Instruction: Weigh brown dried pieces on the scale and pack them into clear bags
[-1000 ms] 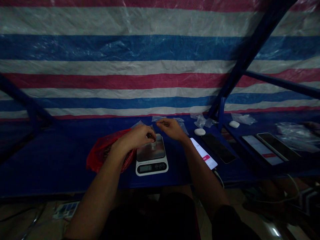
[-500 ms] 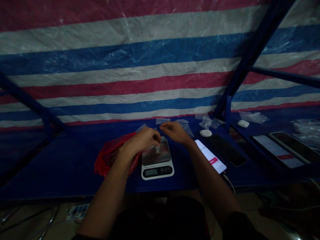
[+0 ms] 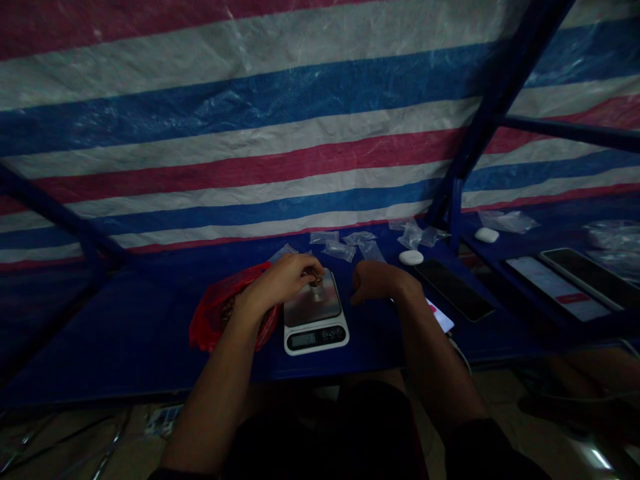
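On the steel top of a white digital kitchen scale point(image 3: 316, 339) stands a small metallic cup point(image 3: 317, 292), with brown pieces showing at its mouth. My left hand point(image 3: 293, 275) reaches over the scale, its fingers pinched together at the cup's rim; whether they grip the cup or a brown piece is hidden. Right of the scale, my right hand point(image 3: 375, 280) is curled closed with the knuckles up, and its contents are out of sight. A red plastic bag point(image 3: 205, 317) of small brown pieces lies open left of the scale, partly behind my left forearm.
Small clear plastic bags point(image 3: 340, 250) lie behind the scale. A white oval case point(image 3: 411, 257), a dark phone point(image 3: 455, 290) and a lit phone point(image 3: 441, 319) with a cable are to the right. More phones point(image 3: 560, 287) lie farther right. A striped tarp point(image 3: 250, 160) hangs behind the blue table point(image 3: 125, 320).
My right hand has moved right and toward me, away from the scale, and curled in. My left hand stays at the cup, where brown pieces now show.
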### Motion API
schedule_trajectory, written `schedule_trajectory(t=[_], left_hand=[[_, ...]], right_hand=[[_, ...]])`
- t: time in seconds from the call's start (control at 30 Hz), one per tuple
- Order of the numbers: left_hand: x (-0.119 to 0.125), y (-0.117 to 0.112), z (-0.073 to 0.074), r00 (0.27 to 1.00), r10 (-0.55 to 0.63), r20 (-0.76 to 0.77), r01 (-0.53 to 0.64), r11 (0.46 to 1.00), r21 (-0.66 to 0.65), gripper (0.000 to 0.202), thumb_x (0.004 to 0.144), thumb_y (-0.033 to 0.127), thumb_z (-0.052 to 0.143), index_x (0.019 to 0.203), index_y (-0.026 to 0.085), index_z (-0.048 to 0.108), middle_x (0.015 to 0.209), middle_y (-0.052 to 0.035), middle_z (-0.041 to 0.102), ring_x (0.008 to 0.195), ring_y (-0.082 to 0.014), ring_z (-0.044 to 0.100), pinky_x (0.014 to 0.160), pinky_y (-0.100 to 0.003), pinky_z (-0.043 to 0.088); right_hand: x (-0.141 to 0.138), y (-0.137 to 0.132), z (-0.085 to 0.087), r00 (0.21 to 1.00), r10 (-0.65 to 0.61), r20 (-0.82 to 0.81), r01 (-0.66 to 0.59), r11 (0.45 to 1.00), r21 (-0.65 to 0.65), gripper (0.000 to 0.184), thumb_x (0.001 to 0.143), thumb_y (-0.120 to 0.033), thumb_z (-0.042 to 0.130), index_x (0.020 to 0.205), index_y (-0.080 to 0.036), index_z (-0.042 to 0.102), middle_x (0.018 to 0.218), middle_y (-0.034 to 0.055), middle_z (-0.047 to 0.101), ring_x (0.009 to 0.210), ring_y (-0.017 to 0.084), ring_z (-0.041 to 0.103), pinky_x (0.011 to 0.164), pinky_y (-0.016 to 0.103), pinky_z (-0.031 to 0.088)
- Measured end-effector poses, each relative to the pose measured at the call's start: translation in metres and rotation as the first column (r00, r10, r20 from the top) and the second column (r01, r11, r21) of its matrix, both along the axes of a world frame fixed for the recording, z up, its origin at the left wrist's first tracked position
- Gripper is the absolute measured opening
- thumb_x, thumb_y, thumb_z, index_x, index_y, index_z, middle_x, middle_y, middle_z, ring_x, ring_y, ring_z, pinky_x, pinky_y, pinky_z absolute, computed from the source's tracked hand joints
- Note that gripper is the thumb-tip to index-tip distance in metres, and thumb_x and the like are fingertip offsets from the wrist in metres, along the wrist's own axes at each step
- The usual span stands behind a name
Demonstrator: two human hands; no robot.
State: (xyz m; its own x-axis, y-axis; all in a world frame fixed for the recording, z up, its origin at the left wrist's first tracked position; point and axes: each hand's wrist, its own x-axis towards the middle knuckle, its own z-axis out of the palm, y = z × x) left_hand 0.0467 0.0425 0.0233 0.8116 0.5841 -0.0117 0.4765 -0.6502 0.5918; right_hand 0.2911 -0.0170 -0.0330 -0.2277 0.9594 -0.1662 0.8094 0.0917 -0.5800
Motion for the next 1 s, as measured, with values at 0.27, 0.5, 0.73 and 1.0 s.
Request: schedule_trajectory(t=[0.27,0.5,0.73,1.0], left_hand=[[-0.002,0.000,-0.003,1.000,0.008,0.020,-0.007,0.999,-0.034,0.013,0.089,0.017,0.063,0.098,0.021,0.073,0.098,-0.0035,0.079,0.094,-0.0184,0.074,0.084,-0.030,0.054],[-0.012,-0.002,0.010,0.999,0.009,0.040,-0.008,1.000,-0.013,0.018,0.095,0.024,0.059,0.104,0.022,0.074,0.109,-0.0033,0.078,0.101,-0.0195,0.072,0.090,-0.031,0.053],[-0.062,-0.002,0.012,0.987,0.161,0.021,-0.162,0.984,0.071,0.025,0.099,0.031,0.052,0.110,0.023,0.074,0.113,-0.0025,0.078,0.104,-0.0198,0.071,0.096,-0.032,0.052],[-0.100,-0.014,-0.009,0.965,0.261,0.002,-0.260,0.962,0.084,0.029,0.097,0.039,0.052,0.109,0.023,0.073,0.115,-0.0041,0.077,0.104,-0.0212,0.071,0.098,-0.035,0.053]], right_hand=[[-0.025,-0.017,0.013,0.957,0.038,0.287,-0.005,0.993,-0.117,0.015,0.065,-0.003,0.070,0.070,-0.015,0.077,0.077,0.0146,0.079,0.064,0.024,0.072,0.049,0.027,0.039],[-0.020,-0.003,0.013,0.989,0.068,-0.128,-0.048,0.987,0.151,0.021,0.080,-0.008,0.063,0.087,-0.019,0.080,0.089,0.0066,0.081,0.078,0.021,0.073,0.069,0.028,0.050],[-0.045,0.007,0.013,0.913,0.117,-0.392,0.067,0.903,0.425,0.015,0.090,-0.024,0.068,0.099,-0.020,0.079,0.095,0.0046,0.079,0.081,0.018,0.068,0.076,0.030,0.050],[-0.058,0.008,0.007,0.913,0.218,-0.345,-0.032,0.880,0.473,0.010,0.090,-0.025,0.069,0.093,-0.021,0.077,0.096,0.0058,0.077,0.088,0.020,0.067,0.085,0.035,0.050]])
